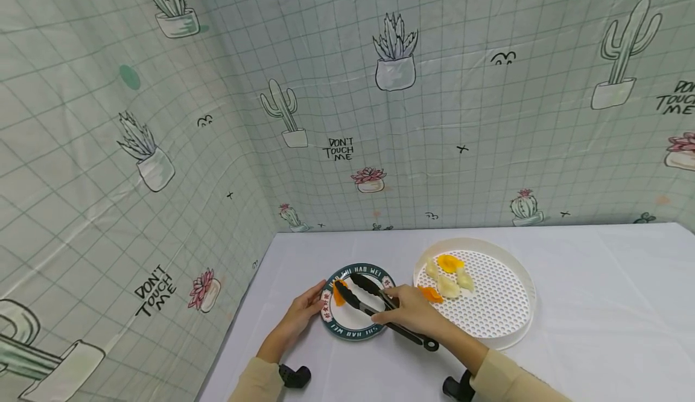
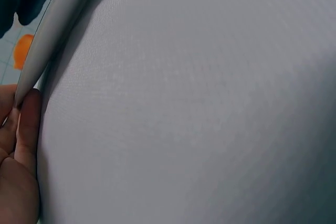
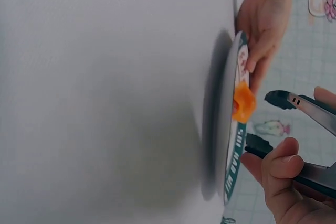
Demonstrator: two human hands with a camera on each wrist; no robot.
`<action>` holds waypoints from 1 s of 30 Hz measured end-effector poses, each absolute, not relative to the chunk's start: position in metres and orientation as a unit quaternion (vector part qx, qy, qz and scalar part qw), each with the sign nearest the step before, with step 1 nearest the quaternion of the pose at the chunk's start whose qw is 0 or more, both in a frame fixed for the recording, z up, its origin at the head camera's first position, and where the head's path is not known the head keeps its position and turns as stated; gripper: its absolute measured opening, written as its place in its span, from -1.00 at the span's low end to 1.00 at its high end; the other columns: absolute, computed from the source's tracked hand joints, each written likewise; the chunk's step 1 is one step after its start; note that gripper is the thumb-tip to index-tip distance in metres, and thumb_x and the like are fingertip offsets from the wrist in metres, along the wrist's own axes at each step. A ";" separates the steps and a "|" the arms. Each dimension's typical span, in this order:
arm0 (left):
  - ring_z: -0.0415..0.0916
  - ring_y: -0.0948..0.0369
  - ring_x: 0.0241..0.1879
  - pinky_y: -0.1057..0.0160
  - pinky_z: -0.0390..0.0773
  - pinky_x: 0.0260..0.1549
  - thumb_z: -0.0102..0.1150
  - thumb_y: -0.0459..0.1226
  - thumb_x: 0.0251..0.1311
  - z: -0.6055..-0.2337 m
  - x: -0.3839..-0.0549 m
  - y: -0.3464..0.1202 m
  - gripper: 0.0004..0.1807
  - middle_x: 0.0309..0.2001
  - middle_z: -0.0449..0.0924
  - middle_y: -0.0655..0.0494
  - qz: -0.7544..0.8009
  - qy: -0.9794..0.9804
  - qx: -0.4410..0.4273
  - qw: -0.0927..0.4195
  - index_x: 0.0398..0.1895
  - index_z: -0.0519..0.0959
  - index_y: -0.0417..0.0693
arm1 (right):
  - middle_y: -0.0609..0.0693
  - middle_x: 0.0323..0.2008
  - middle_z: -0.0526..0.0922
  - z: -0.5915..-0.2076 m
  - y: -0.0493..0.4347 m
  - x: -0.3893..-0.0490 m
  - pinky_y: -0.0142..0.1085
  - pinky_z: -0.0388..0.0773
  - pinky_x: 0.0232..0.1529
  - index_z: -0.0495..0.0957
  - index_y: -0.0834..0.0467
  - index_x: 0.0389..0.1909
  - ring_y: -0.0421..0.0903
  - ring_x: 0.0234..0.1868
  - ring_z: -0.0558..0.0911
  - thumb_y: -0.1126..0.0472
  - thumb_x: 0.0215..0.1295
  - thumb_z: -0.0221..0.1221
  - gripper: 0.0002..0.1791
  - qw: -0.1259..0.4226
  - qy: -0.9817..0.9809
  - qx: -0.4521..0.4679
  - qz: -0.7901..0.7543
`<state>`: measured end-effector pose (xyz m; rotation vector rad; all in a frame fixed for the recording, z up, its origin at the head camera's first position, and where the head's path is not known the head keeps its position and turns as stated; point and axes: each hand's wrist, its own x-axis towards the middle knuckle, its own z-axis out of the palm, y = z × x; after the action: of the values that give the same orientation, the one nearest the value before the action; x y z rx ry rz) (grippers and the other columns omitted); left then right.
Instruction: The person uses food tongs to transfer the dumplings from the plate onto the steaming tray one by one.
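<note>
A round plate (image 1: 355,334) with a dark green lettered rim lies on the table. My left hand (image 1: 300,312) pinches its left rim, thumb above and a finger underneath in the left wrist view (image 2: 21,145). An orange piece (image 3: 244,103) of food sits on the plate near that side. My right hand (image 1: 409,310) grips black-tipped tongs (image 1: 404,332) by their arms. The tongs' two tips stand spread over the plate, one close by the orange piece in the head view, and nothing shows between them.
Right of the plate stands a round white tray (image 1: 502,305) with a perforated bottom. On it lie several pale yellow pieces (image 1: 448,287), a yellow-orange piece (image 1: 450,263) and an orange piece (image 1: 431,294). A patterned cloth (image 1: 336,106) hangs behind and left of the table.
</note>
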<state>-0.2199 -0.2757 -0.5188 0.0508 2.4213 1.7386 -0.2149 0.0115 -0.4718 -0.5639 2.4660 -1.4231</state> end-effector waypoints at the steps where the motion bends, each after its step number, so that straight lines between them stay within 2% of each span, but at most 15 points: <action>1: 0.12 -0.20 0.44 -0.17 0.09 0.40 -0.04 -0.41 0.46 -0.519 -0.220 -0.276 -0.45 0.46 0.14 -0.31 0.580 0.810 0.019 0.079 0.47 0.19 -0.36 | 0.03 -0.41 0.53 -0.474 0.009 -0.215 -0.32 0.37 -0.45 0.53 0.43 0.17 -0.07 -0.35 0.43 0.05 0.00 0.48 -0.24 0.118 0.845 -0.192 -0.485; 4: 0.13 -0.19 0.44 -0.16 0.09 0.40 -0.03 -0.41 0.46 -0.519 -0.220 -0.275 -0.44 0.46 0.15 -0.31 0.582 0.809 0.020 0.080 0.47 0.19 -0.36 | 0.02 -0.39 0.55 -0.479 0.004 -0.215 -0.29 0.39 -0.44 0.56 0.40 0.15 -0.07 -0.35 0.43 0.03 0.00 0.48 -0.26 0.117 0.848 -0.188 -0.482; 9: 0.11 -0.20 0.44 -0.15 0.07 0.41 -0.04 -0.42 0.45 -0.519 -0.220 -0.274 -0.44 0.47 0.14 -0.31 0.584 0.807 0.023 0.083 0.47 0.19 -0.36 | -0.02 -0.52 0.46 -0.485 -0.001 -0.214 -0.33 0.29 -0.52 0.54 0.41 0.17 -0.11 -0.44 0.39 0.00 0.01 0.47 -0.23 0.123 0.849 -0.187 -0.478; 13: 0.12 -0.19 0.44 -0.15 0.05 0.41 -0.03 -0.42 0.45 -0.519 -0.221 -0.274 -0.44 0.46 0.15 -0.31 0.588 0.804 0.026 0.084 0.47 0.19 -0.36 | -0.01 -0.54 0.44 -0.484 -0.003 -0.212 -0.35 0.28 -0.54 0.50 0.44 0.20 -0.11 -0.46 0.40 -0.01 0.01 0.47 -0.18 0.131 0.849 -0.187 -0.477; 19: 0.15 -0.19 0.43 -0.17 0.06 0.41 -0.02 -0.40 0.46 -0.519 -0.220 -0.275 -0.44 0.44 0.19 -0.31 0.584 0.808 0.024 0.081 0.47 0.20 -0.35 | -0.04 -0.58 0.34 -0.485 -0.007 -0.212 -0.39 0.21 -0.58 0.50 0.50 0.15 -0.13 -0.49 0.35 0.07 0.04 0.45 -0.24 0.132 0.834 -0.201 -0.497; 23: 0.15 -0.19 0.43 -0.18 0.06 0.41 -0.01 -0.40 0.45 -0.519 -0.220 -0.276 -0.44 0.44 0.19 -0.30 0.584 0.807 0.021 0.082 0.47 0.21 -0.34 | 0.01 -0.52 0.40 -0.486 -0.010 -0.211 -0.39 0.19 -0.58 0.51 0.53 0.13 -0.12 -0.46 0.36 0.12 0.04 0.44 -0.28 0.125 0.828 -0.211 -0.504; 25: 0.15 -0.20 0.43 -0.18 0.06 0.41 -0.01 -0.40 0.45 -0.519 -0.219 -0.277 -0.44 0.44 0.19 -0.31 0.584 0.807 0.021 0.082 0.47 0.21 -0.34 | 0.07 -0.40 0.51 -0.486 -0.010 -0.211 -0.38 0.22 -0.55 0.50 0.54 0.13 -0.09 -0.40 0.39 0.12 0.04 0.45 -0.27 0.122 0.830 -0.209 -0.503; 30: 0.16 -0.20 0.42 -0.18 0.06 0.41 -0.02 -0.40 0.45 -0.520 -0.219 -0.277 -0.44 0.44 0.19 -0.31 0.584 0.807 0.024 0.082 0.47 0.20 -0.35 | -0.01 -0.56 0.38 -0.487 -0.009 -0.210 -0.41 0.19 -0.60 0.45 0.57 0.16 -0.14 -0.50 0.32 0.12 0.04 0.46 -0.21 0.128 0.830 -0.201 -0.505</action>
<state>-0.2192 -0.2772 -0.5201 0.0707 2.4116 1.7447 -0.2097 -0.0092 -0.4869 -0.5840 2.4124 -1.4687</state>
